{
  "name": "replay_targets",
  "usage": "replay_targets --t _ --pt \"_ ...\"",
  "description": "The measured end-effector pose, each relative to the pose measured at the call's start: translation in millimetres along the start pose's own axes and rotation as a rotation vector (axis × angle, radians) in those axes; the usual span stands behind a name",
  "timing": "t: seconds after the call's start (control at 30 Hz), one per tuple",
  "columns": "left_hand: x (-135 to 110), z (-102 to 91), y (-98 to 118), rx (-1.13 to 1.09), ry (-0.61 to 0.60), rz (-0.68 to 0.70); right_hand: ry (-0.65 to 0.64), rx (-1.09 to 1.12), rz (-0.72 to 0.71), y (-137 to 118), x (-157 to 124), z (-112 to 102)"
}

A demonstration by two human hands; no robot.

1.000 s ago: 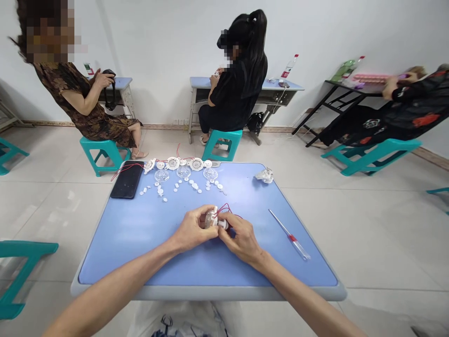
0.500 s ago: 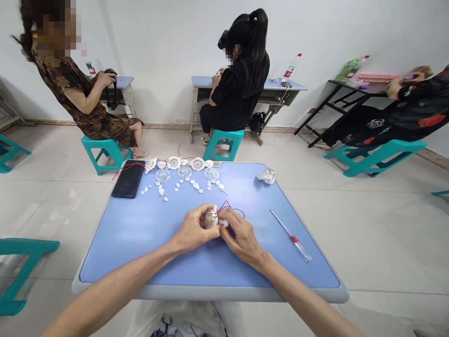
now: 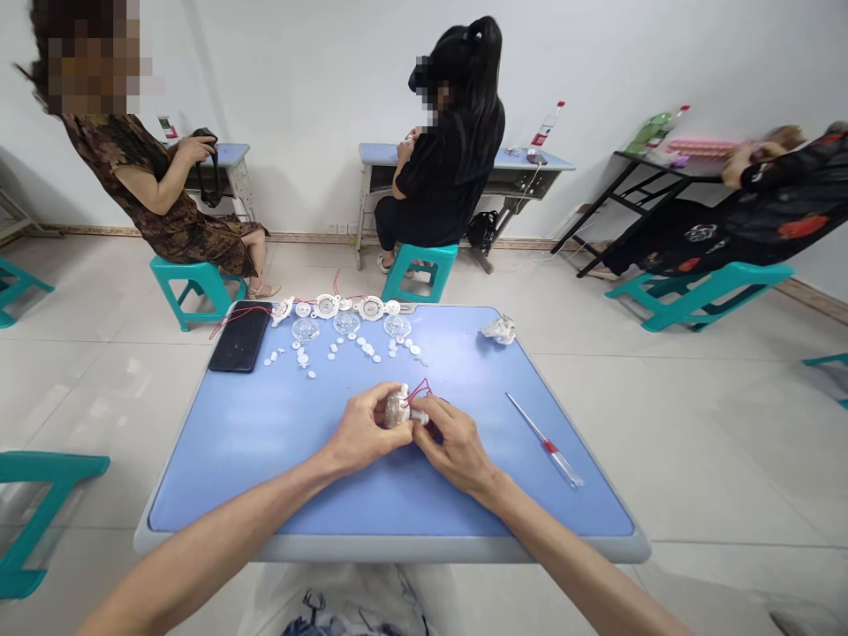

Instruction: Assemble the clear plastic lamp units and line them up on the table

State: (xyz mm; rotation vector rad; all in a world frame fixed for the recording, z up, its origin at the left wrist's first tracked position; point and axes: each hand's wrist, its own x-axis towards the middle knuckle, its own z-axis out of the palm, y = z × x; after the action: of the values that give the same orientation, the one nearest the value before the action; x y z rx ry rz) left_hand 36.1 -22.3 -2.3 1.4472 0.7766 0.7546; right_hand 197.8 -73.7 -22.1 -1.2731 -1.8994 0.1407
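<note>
A blue rectangular surface [image 3: 265,477] with a grey rim fills the near middle of the scene. Along its far edge lie white plastic rings [image 3: 325,306], clear plastic domes [image 3: 306,330] and scattered small white discs [image 3: 363,347], with a black smartphone [image 3: 239,336] at far left and a crumpled white piece [image 3: 502,329] at far right. A slim screwdriver [image 3: 547,446] with a red-and-clear handle lies to the near right. Near the surface's middle, the left hand [image 3: 363,433] and right hand [image 3: 457,446] meet, their grip pressed together, pinching a small white-and-silver component [image 3: 397,409] trailing thin red wires.
</note>
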Motion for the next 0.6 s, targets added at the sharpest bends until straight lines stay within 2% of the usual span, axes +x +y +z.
replay_targets --t 0.37,0.6 --pt "-0.7 -0.5 3.6 0.047 -0.029 0.049 -0.022 0.016 -0.022 -3.6 1.2 -1.9" --pt "-1.3 -0.9 5.9 -0.029 -0.056 0.027 -0.017 0.08 -0.02 -5.9 3.1 -4.7"
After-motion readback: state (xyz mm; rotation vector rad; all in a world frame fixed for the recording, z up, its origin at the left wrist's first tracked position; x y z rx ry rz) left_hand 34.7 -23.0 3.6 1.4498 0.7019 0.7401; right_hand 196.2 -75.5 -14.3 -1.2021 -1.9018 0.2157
